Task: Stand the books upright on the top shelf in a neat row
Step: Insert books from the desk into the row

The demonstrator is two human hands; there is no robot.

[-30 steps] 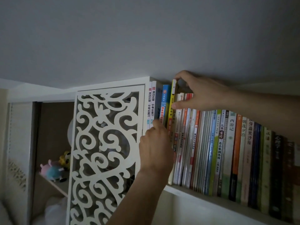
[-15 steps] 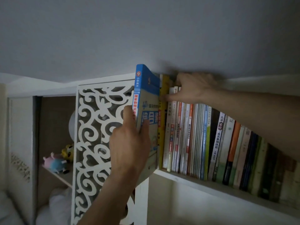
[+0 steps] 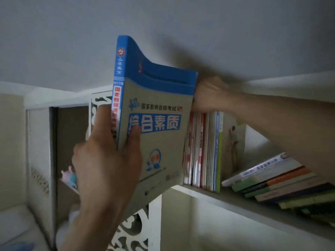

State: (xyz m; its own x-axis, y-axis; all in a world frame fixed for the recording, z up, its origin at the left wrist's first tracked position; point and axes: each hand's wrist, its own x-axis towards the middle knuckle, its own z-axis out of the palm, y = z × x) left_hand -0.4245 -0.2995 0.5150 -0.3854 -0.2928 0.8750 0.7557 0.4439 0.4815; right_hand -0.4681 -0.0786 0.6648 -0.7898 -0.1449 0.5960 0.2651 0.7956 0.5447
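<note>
Blue-spined book (image 3: pixel 155 113) is pinched upright by the left hand (image 3: pixel 107 163), left of the standing books (image 3: pixel 203 151); the right hand (image 3: pixel 210 95) grips their tops.

Dim room — grey ceiling (image 3: pixel 163 19)

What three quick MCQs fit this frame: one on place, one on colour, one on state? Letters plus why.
1. Where do the fallen books lie?
A. right of the upright books
B. left of the lattice panel
C. on the floor

2. What colour is the top band of the held book?
A. red
B. blue
C. green

3. What is the left hand doing?
A. hanging idle
B. pressing flat on the shelf
C. gripping the book by its spine edge

Answers:
1 A, they slump on the shelf beyond the upright books.
2 B, the band is blue.
3 C, its thumb lies on the cover, its fingers behind the spine.
</note>
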